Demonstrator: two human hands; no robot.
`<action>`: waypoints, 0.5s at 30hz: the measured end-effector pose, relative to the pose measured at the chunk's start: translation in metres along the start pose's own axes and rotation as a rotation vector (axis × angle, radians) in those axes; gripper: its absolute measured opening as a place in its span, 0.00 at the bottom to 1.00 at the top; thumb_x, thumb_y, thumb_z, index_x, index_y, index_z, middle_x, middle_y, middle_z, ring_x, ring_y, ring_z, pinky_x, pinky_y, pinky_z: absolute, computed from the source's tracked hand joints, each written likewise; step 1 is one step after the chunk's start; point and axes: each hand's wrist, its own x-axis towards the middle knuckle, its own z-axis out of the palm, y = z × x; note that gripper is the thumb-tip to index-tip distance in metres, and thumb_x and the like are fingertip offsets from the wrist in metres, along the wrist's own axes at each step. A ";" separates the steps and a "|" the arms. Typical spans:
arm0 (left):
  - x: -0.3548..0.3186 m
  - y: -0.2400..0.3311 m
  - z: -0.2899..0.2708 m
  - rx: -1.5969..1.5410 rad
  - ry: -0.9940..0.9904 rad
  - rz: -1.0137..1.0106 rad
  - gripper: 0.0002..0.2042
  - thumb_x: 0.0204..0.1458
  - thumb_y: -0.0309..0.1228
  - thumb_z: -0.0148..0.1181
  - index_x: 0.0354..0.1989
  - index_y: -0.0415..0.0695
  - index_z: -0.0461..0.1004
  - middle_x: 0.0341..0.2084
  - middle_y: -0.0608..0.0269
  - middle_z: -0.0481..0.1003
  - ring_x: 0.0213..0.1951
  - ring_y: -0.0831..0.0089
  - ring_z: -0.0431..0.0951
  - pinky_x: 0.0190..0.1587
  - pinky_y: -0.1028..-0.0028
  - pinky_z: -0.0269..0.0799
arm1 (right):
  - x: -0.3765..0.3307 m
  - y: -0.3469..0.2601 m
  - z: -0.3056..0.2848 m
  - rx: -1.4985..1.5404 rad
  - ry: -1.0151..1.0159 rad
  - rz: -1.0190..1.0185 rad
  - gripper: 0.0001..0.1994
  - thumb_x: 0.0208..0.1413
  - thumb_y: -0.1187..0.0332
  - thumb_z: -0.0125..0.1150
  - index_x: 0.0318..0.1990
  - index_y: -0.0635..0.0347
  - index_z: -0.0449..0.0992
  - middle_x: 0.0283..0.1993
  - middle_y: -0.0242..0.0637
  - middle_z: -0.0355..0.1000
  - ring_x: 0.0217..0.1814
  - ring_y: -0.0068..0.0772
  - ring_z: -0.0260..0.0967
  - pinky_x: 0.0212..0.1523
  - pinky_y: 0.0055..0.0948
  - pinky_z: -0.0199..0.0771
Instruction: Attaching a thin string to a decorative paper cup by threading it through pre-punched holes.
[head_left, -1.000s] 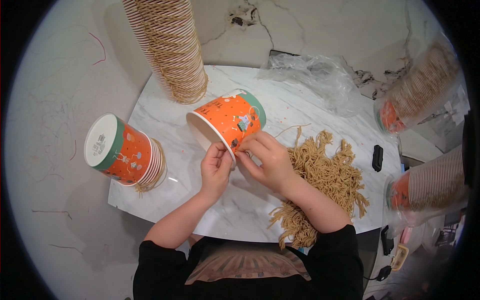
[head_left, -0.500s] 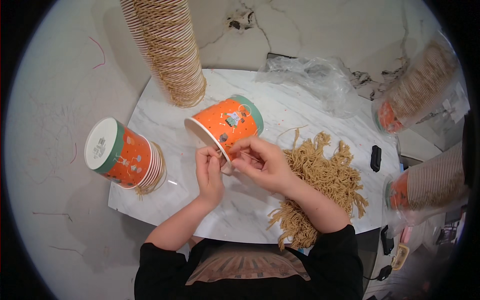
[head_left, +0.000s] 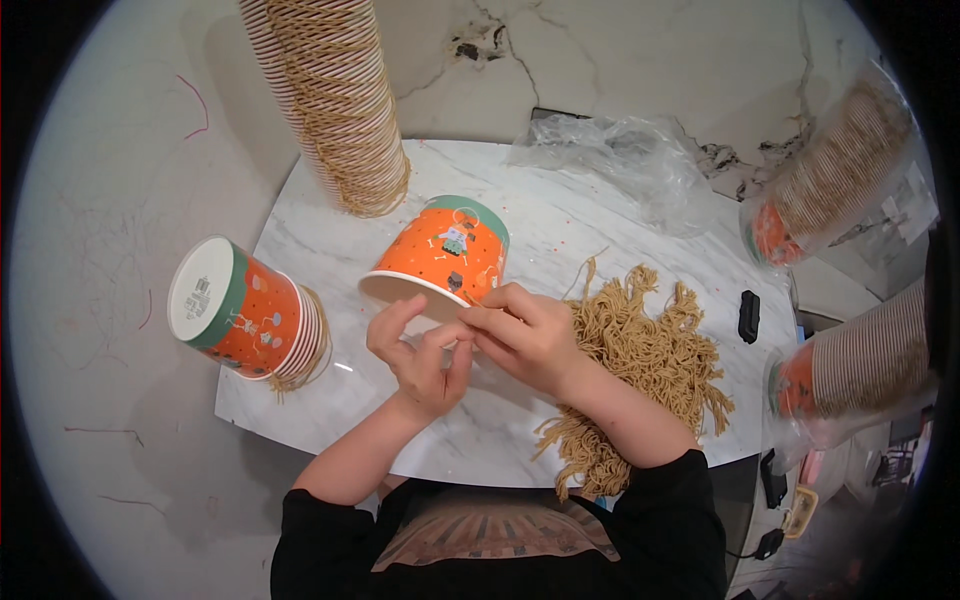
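Note:
An orange paper bucket [head_left: 440, 250] with a green band at its base and a white rim lies tilted at mid-table, its mouth toward me. Below that mouth, my left hand [head_left: 425, 365] has one finger raised apart; its other fingertips bend in to meet the fingers of my right hand. My right hand [head_left: 530, 340] pinches at the rim's right side. A bit of tan cord [head_left: 472, 297] seems to show there, but what the fingertips grip is hidden. Beside my right forearm lies a loose heap of tan cords [head_left: 645, 350].
A short upside-down stack of similar buckets [head_left: 262, 325] stands at left. Behind it rises a tall stack [head_left: 335, 110] draped with cords. Crumpled clear plastic [head_left: 620, 160] lies at the back. Bagged stacks [head_left: 835, 165] stand right, near a small black object [head_left: 749, 316].
The bucket has turned and shifted slightly left, its mouth now facing me more. My left hand has lifted a finger away from the rim; my right hand stays close to it.

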 end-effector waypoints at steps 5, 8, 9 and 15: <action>0.036 0.005 -0.021 0.121 -0.209 0.154 0.08 0.53 0.28 0.61 0.42 0.46 0.77 0.60 0.55 0.71 0.64 0.53 0.67 0.69 0.48 0.49 | 0.001 0.009 0.000 -0.006 0.051 -0.108 0.15 0.39 0.76 0.72 0.39 0.56 0.83 0.37 0.33 0.77 0.30 0.31 0.77 0.28 0.28 0.77; 0.075 0.014 -0.028 -0.092 -0.375 0.015 0.12 0.53 0.28 0.60 0.46 0.43 0.77 0.60 0.53 0.72 0.63 0.50 0.69 0.71 0.48 0.48 | 0.000 0.024 -0.002 -0.013 0.060 -0.131 0.13 0.42 0.73 0.70 0.39 0.57 0.82 0.39 0.34 0.77 0.31 0.33 0.77 0.28 0.29 0.77; 0.087 0.017 -0.030 -0.075 -0.422 0.026 0.14 0.54 0.27 0.58 0.50 0.40 0.76 0.55 0.54 0.75 0.60 0.53 0.72 0.65 0.56 0.60 | 0.002 0.026 -0.002 -0.011 0.059 -0.135 0.13 0.42 0.73 0.70 0.39 0.57 0.82 0.39 0.34 0.77 0.31 0.33 0.77 0.28 0.29 0.77; 0.117 -0.002 -0.024 -0.134 -0.738 0.060 0.08 0.55 0.25 0.59 0.43 0.42 0.77 0.42 0.57 0.79 0.46 0.59 0.76 0.50 0.61 0.68 | 0.003 0.033 -0.004 0.100 0.170 -0.079 0.14 0.42 0.77 0.70 0.39 0.58 0.83 0.40 0.35 0.77 0.32 0.34 0.77 0.29 0.28 0.77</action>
